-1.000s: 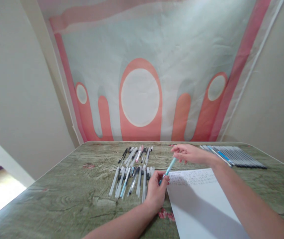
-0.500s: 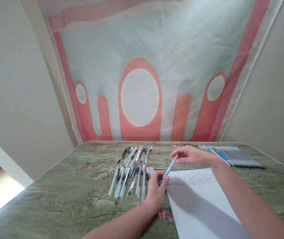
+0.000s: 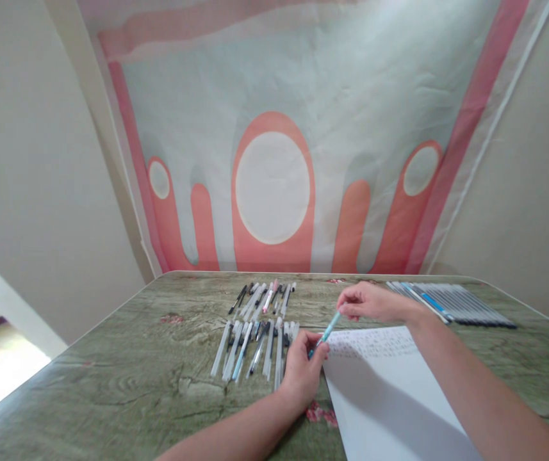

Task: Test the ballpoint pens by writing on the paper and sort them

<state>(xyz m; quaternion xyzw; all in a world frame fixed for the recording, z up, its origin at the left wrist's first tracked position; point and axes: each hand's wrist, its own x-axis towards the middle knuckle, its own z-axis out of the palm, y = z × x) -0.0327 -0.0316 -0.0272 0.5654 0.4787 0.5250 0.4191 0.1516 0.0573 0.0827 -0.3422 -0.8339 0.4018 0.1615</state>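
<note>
My left hand [image 3: 303,374] is closed around the lower end of a light blue pen [image 3: 326,332], just left of a white sheet of paper [image 3: 389,397]. My right hand [image 3: 373,301] pinches the upper end of the same pen, which slants up to the right above the paper's top left corner. The top strip of the paper bears lines of handwriting [image 3: 373,344].
Two groups of several pens lie left of my hands: a near row [image 3: 250,349] and a far cluster [image 3: 264,298]. A neat row of dark pens [image 3: 451,302] lies at the far right. The green wood-patterned table [image 3: 125,384] ends at a patterned wall hanging [image 3: 274,186].
The right hand has closed onto the pen's upper end and come slightly nearer my left hand. The pen looks a little shorter between the hands. The left hand has hardly moved.
</note>
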